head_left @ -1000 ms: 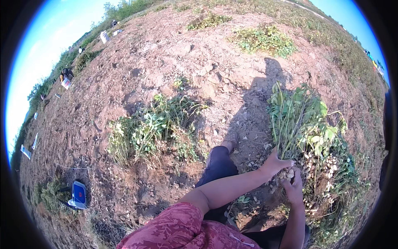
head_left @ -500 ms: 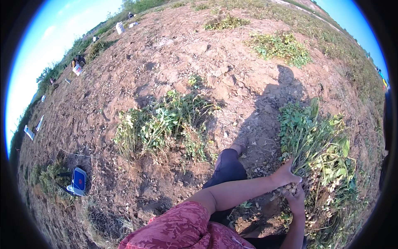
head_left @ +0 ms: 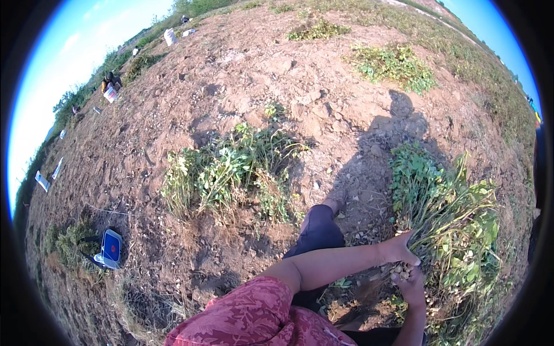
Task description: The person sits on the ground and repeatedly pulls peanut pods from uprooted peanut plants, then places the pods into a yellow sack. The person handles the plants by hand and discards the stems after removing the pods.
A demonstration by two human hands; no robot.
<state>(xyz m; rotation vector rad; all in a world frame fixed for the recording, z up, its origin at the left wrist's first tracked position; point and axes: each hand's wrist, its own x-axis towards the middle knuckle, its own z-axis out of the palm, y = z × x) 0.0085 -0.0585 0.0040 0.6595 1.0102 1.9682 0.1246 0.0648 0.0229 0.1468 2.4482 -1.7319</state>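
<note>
At the right, my left hand [head_left: 399,250] is closed round the stem bases of a bundle of leafy green peanut plants [head_left: 441,222]. The bundle's tops spread up and to the right, away from me. Just below, my right hand [head_left: 411,286] is curled with its fingers at the root end. Pale peanut pods [head_left: 402,269] show in a cluster between the two hands. How many pods the right fingers grip is hidden.
More pulled plants [head_left: 231,173] lie in a heap left of my leg [head_left: 320,228]. Another heap [head_left: 395,66] lies farther off. A blue and white container [head_left: 109,248] stands at the lower left. A person [head_left: 109,85] crouches by a white bucket [head_left: 111,94] far left.
The plant bundle's tops have swung down and to the right, its leaves shifting. My hands have moved slightly, the left still holding the stems and the right still at the pods.
</note>
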